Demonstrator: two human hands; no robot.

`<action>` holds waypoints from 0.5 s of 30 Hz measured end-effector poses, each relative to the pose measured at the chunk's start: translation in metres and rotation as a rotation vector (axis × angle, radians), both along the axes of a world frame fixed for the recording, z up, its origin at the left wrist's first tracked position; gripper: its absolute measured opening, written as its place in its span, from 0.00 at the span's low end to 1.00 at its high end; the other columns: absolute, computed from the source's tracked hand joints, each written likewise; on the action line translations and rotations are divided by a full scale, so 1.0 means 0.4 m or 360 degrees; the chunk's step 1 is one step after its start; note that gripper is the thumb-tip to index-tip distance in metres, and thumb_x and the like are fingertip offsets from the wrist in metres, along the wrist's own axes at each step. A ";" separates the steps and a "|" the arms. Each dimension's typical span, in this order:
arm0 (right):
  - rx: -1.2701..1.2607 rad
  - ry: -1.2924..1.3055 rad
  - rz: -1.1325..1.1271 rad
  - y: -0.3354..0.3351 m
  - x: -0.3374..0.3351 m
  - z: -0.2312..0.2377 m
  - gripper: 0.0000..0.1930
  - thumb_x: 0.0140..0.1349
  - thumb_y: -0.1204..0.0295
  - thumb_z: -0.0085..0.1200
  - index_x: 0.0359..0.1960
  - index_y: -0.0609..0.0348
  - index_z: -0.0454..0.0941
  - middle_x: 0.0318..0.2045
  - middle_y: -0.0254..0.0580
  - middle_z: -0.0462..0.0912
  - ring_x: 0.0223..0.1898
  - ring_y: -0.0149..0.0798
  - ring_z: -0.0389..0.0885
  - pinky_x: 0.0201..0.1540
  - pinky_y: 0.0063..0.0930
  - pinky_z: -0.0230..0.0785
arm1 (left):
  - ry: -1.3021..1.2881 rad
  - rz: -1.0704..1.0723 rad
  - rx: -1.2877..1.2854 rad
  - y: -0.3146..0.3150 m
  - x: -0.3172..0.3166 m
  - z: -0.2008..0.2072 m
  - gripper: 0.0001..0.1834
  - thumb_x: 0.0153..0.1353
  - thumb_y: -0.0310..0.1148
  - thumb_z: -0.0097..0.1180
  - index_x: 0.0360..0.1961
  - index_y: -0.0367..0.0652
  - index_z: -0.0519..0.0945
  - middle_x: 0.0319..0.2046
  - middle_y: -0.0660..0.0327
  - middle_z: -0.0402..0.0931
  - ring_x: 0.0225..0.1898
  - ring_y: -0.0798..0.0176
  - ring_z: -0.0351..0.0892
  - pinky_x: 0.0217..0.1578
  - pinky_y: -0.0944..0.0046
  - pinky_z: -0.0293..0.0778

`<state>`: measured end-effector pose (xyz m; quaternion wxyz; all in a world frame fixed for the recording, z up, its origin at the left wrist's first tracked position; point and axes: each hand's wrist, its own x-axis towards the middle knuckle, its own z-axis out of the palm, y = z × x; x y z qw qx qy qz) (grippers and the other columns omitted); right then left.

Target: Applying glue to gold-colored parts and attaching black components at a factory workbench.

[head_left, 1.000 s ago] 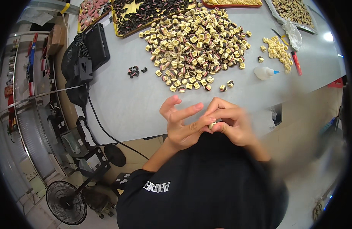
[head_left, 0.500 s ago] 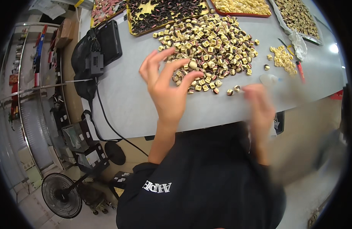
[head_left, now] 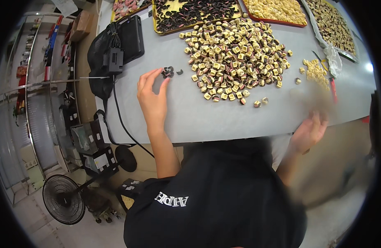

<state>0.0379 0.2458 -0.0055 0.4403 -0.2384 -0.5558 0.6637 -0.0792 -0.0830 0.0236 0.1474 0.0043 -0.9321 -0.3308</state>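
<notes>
My left hand [head_left: 152,101] is at the left of the table with thumb and fingers apart. Its fingertips are at a small cluster of curved black pieces [head_left: 168,72]; one more black piece [head_left: 180,72] lies just right of them. A big pile of small cream, black and pink block-shaped pieces [head_left: 240,58] covers the middle of the table. My right hand [head_left: 309,131] is at the table's front edge on the right, fingers bent together. What it holds, if anything, cannot be made out. A few loose blocks [head_left: 257,104] lie in front of the pile.
Along the back stand trays of black curved pieces [head_left: 195,20], cream pieces [head_left: 277,11] and finished-looking blocks [head_left: 331,25]. A small cream heap [head_left: 315,72] and a red pen-like tool [head_left: 333,90] lie right. A black device [head_left: 130,38] with a cable is left. A grey blur veils the right side.
My left hand has moved left from the pile's front edge to the black pieces. My right hand has moved right and nearer, from beside the loose blocks to the table's front edge.
</notes>
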 end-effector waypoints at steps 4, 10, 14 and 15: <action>-0.0100 0.0025 0.0072 -0.001 -0.014 -0.010 0.09 0.60 0.79 0.41 0.43 0.67 0.67 0.45 0.49 0.72 0.41 0.32 0.69 0.46 0.26 0.61 | 0.0005 -0.0077 0.0064 0.011 0.004 -0.009 0.10 0.49 0.22 0.59 0.35 0.39 0.79 0.36 0.60 0.74 0.41 0.58 0.72 0.44 0.63 0.68; -0.0047 0.0006 0.0063 -0.009 -0.020 -0.017 0.09 0.60 0.80 0.41 0.42 0.67 0.67 0.45 0.49 0.72 0.39 0.31 0.68 0.45 0.25 0.61 | -0.0030 -0.0032 0.0102 -0.002 -0.002 -0.023 0.08 0.49 0.21 0.58 0.33 0.38 0.78 0.35 0.60 0.73 0.38 0.60 0.72 0.40 0.64 0.69; -0.0059 0.0001 0.0065 -0.010 -0.020 -0.019 0.08 0.60 0.80 0.41 0.41 0.67 0.67 0.45 0.50 0.72 0.37 0.30 0.67 0.45 0.24 0.61 | 0.0074 -0.0021 -0.0011 -0.004 -0.004 -0.035 0.08 0.50 0.21 0.57 0.33 0.38 0.78 0.35 0.59 0.73 0.36 0.61 0.72 0.38 0.65 0.69; -0.0052 -0.0006 0.0059 -0.009 -0.020 -0.021 0.08 0.60 0.80 0.41 0.41 0.67 0.67 0.45 0.50 0.72 0.37 0.30 0.67 0.45 0.24 0.62 | 0.0154 -0.0023 -0.0130 -0.003 -0.004 -0.038 0.08 0.50 0.21 0.57 0.33 0.38 0.78 0.34 0.59 0.74 0.36 0.61 0.73 0.38 0.65 0.69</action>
